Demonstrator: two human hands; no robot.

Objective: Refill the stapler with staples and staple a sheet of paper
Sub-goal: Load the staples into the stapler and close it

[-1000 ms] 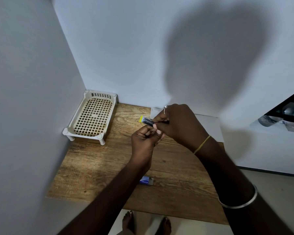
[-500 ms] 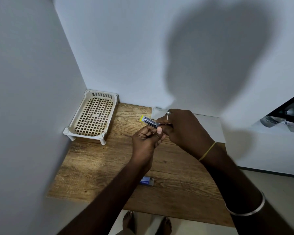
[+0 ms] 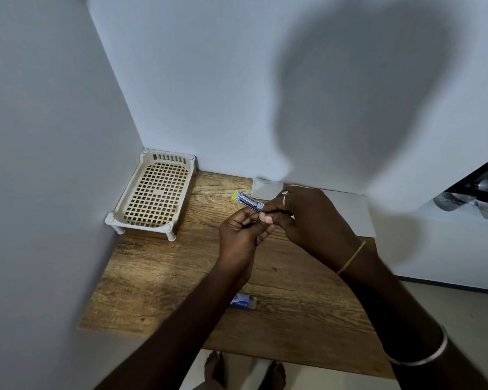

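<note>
A small metal stapler with a yellow tip is held above the wooden table, pointing up and left. My right hand grips its near end. My left hand pinches at the same spot with thumb and fingers; any staples between the fingertips are too small to make out. A small blue and white staple box lies on the table near the front, partly hidden by my left forearm. A sheet of white paper lies at the back right, partly under my right hand.
A cream plastic mesh tray on short legs stands in the back left corner against the walls. A small white square lies by the back wall. Bare feet show below the table's front edge.
Both hands have shifted slightly right and the stapler's free end now shows further out of my fingers. The staple box and paper have not moved.
</note>
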